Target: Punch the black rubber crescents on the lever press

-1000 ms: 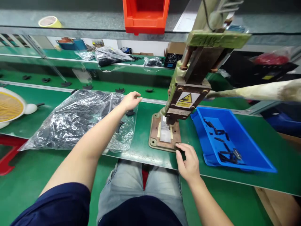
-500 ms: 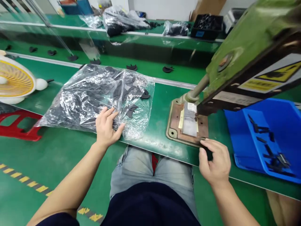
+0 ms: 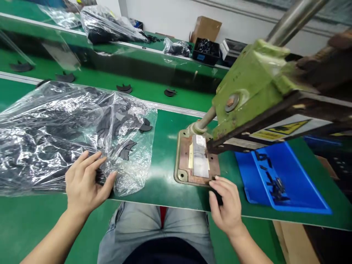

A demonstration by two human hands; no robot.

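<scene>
My left hand (image 3: 84,183) lies with its fingers spread on a clear plastic bag (image 3: 134,176) full of dark flat parts. A few curved black pieces (image 3: 127,149) show near the bag's right end. My right hand (image 3: 227,203) rests at the front edge of the press base (image 3: 182,176), fingers loosely bent and thumb apart. A dark patch shows between that thumb and the fingers; whether it is a part or shadow I cannot tell. On the base sits a metal fixture plate (image 3: 200,165), beside the lower end of the green press (image 3: 247,88).
A blue bin (image 3: 305,183) with small black pieces stands right of the press. Curved black parts (image 3: 170,92) lie spaced along the green strip behind the bench. Bags and a black box (image 3: 206,51) sit on the back shelf, near a cardboard box (image 3: 207,28).
The view has swung to the right, so bag, press and bin appear farther left. Both hands keep about the same places, the left on the bag and the right at the base's edge.
</scene>
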